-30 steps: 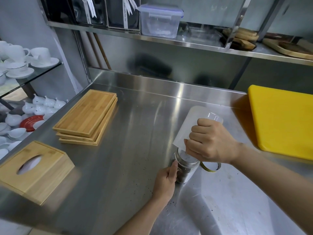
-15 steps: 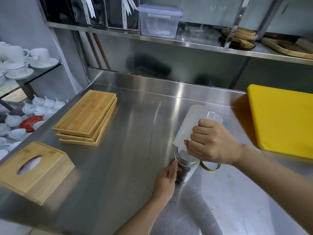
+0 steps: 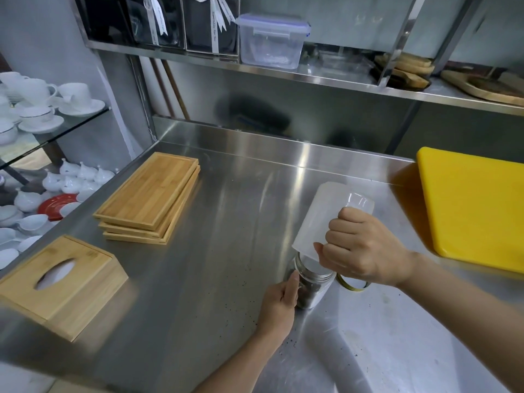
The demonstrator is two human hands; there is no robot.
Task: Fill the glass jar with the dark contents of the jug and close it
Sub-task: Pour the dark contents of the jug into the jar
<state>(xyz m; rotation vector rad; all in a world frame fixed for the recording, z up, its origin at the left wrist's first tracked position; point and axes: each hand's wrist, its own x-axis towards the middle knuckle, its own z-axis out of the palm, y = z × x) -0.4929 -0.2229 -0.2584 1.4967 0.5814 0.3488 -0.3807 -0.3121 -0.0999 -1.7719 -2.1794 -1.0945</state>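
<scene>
Pouring in hand, jar part filled, lid off

Left hand (image 3: 279, 300) grips the glass jar (image 3: 310, 287) on the steel counter (image 3: 226, 251); right hand (image 3: 360, 251) clasps the upended white jug (image 3: 320, 219) at its mouth; lid (image 3: 351, 283) lies just behind. Capping remains. Nothing has visibly shifted from half a second earlier.

Glossy steel counter (image 3: 226, 251), frosted plastic jug (image 3: 320, 222)

Clear counter (image 3: 226, 251) btwn trays (image 3: 150, 199), jar (image 3: 312, 287)
</scene>
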